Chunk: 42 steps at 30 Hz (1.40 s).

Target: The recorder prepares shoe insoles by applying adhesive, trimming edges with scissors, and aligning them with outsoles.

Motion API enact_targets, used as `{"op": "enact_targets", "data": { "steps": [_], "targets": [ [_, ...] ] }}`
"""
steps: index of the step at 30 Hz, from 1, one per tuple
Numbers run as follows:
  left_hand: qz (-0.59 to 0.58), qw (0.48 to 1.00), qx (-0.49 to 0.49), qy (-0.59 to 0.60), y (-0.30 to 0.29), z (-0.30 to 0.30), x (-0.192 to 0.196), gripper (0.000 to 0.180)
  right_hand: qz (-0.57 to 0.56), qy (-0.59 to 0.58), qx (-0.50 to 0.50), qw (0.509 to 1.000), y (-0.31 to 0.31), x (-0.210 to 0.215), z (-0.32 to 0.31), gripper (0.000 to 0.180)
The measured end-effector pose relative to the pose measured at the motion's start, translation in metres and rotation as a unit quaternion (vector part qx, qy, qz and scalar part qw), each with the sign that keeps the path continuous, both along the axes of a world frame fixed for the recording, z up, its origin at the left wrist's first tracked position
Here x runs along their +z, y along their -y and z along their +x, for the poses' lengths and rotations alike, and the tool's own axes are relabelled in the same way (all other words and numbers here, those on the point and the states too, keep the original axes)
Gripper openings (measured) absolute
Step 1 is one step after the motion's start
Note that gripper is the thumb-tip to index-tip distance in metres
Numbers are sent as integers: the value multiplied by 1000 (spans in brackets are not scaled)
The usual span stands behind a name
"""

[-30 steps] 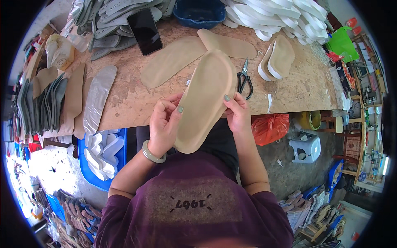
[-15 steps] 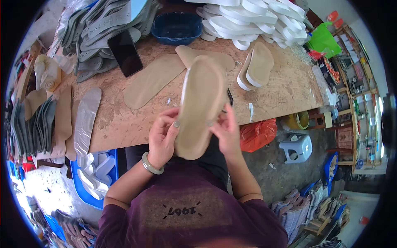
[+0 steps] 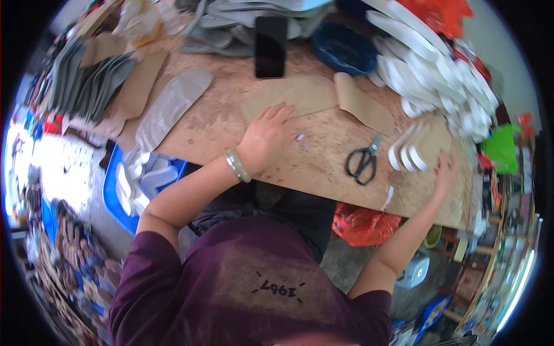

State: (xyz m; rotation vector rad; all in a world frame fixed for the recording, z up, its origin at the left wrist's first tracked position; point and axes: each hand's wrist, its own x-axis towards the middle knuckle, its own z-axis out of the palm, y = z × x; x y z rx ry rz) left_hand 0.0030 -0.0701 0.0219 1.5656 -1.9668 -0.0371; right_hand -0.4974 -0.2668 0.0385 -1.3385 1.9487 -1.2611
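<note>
My left hand lies flat with fingers stretched out, its fingertips on the near edge of a tan insole-shaped sheet. A second tan sheet, curled at one end, lies just right of it. At the right, my right hand reaches to a small stack of tan-topped insoles with white edges. Its fingers are apart and touch the near end of the stack. Between my hands, black-handled scissors rest on the wooden table.
Grey insoles, a black phone and a dark blue basin stand at the back. White insole pieces are heaped back right. A clear film piece lies left; a red bag sits below the table's front edge.
The tan insole that both hands held has joined the stack at the right, with my right hand there. My left hand has let go and moved onto the tan sheet. The view has turned.
</note>
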Motion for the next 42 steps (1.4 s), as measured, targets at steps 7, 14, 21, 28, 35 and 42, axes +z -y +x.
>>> {"op": "enact_targets", "data": {
  "steps": [7, 14, 21, 28, 35, 42],
  "targets": [
    [50, 991, 34, 123, 1, 7, -21, 33, -148, -198, 282, 927, -68, -11, 217, 51],
    [194, 949, -45, -244, -10, -12, 15, 39, -178, -529, 307, 771, -12, -30, 262, 40],
    [229, 744, -68, -624, -6, -31, -29, 69, -288, -278, 423, 813, -87, 46, 311, 41],
    [253, 633, -230, -695, -8, -13, 15, 58, -55, 465, 297, 832, -116, 33, 330, 36],
    [461, 616, -107, -630, -29, 20, 2, 47, 41, 665, 161, 728, -156, -43, 297, 41],
    [377, 887, -99, -247, -29, 58, 29, 56, -45, 347, 180, 919, -189, -44, 265, 77]
  ]
}}
